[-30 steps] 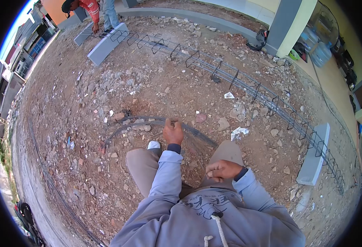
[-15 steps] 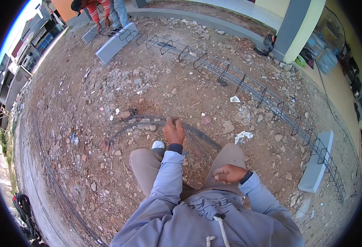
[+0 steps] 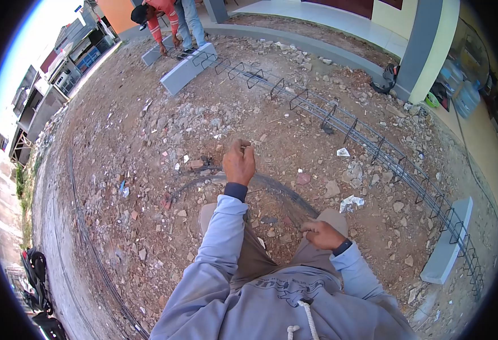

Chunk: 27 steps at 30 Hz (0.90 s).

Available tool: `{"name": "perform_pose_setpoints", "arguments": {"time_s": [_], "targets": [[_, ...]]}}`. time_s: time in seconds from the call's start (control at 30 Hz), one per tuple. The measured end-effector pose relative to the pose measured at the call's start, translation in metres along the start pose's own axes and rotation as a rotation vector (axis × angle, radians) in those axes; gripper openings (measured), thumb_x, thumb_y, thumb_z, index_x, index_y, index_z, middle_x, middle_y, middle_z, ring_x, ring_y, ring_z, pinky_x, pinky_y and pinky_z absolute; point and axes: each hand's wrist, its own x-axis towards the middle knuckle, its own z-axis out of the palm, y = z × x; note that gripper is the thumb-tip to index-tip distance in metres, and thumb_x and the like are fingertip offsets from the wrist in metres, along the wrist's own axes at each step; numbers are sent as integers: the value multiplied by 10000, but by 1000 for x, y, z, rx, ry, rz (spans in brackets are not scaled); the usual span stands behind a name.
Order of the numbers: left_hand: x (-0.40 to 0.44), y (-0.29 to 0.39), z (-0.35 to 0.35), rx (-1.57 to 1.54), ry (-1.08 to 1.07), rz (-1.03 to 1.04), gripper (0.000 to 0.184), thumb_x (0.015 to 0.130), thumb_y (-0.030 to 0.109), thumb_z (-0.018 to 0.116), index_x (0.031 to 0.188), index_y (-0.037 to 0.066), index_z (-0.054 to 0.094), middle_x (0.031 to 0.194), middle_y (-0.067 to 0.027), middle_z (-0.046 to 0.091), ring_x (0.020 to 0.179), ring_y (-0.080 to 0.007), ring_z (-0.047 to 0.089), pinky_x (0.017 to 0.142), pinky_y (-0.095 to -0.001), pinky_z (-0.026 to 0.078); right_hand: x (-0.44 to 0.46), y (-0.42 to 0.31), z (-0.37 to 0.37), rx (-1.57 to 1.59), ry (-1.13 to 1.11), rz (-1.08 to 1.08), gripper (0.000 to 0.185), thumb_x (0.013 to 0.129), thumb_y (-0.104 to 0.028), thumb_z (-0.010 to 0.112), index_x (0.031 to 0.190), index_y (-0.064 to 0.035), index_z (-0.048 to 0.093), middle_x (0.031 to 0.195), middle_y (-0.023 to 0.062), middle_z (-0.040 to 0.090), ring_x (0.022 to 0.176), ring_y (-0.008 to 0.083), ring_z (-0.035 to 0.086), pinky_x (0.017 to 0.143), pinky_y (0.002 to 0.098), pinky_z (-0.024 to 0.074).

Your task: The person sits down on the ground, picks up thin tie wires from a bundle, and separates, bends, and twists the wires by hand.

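Observation:
My left hand (image 3: 239,164) is raised in front of me, above a curved bundle of thin dark wire (image 3: 285,192) on the ground. Its fingers are curled together, and whatever is in them is too small to make out. Close by my right knee, my right hand (image 3: 323,234) has its fingers bent inward and the index finger pointing left. The right end of the wire bundle passes near that hand, though I cannot tell whether they touch. Part of the bundle is hidden behind my left hand.
A long rebar cage (image 3: 368,141) rests on a far grey block (image 3: 189,68) and a near grey block (image 3: 447,241). A co-worker in a red top (image 3: 161,8) bends over the far end. Long rods (image 3: 87,232) lie at left; rubble covers the ground.
The view has shifted, so the ground appears lower and further right. My left hand has moved up and left relative to the wire bundle. The right hand has turned slightly, its index finger extending further.

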Motion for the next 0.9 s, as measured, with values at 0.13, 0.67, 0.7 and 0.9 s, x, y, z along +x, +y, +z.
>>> {"name": "perform_pose_setpoints", "arguments": {"time_s": [0.13, 0.67, 0.7, 0.9], "targets": [[16, -31, -14, -4, 27, 8, 173, 764, 160, 522, 855, 59, 628, 698, -160, 623, 639, -316, 606, 605, -400, 464, -17, -37, 1, 680, -441, -59, 196, 914, -176, 494, 929, 3, 571, 701, 37, 561, 634, 114, 552, 584, 251, 429], [24, -46, -15, -162, 16, -113, 213, 766, 175, 541, 884, 27, 638, 741, -169, 639, 660, -295, 620, 630, -369, 475, -14, -68, 10, 379, -361, -74, 226, 910, -222, 507, 1001, -22, 564, 646, 12, 495, 580, 90, 490, 533, 255, 399], [26, -49, -13, -190, 21, -128, 223, 765, 177, 541, 889, 21, 641, 743, -170, 640, 661, -290, 621, 629, -364, 474, -17, -76, 6, 490, -364, -58, 233, 918, -226, 500, 1005, -18, 558, 633, 3, 479, 561, 77, 471, 516, 240, 384], [46, -83, -17, -108, 15, -65, 214, 769, 143, 568, 890, -20, 635, 651, -83, 610, 590, -124, 559, 539, -281, 447, -26, -78, -18, 626, 280, -134, 233, 928, -207, 470, 968, 7, 555, 582, -10, 464, 466, 43, 396, 450, 198, 326]]}}
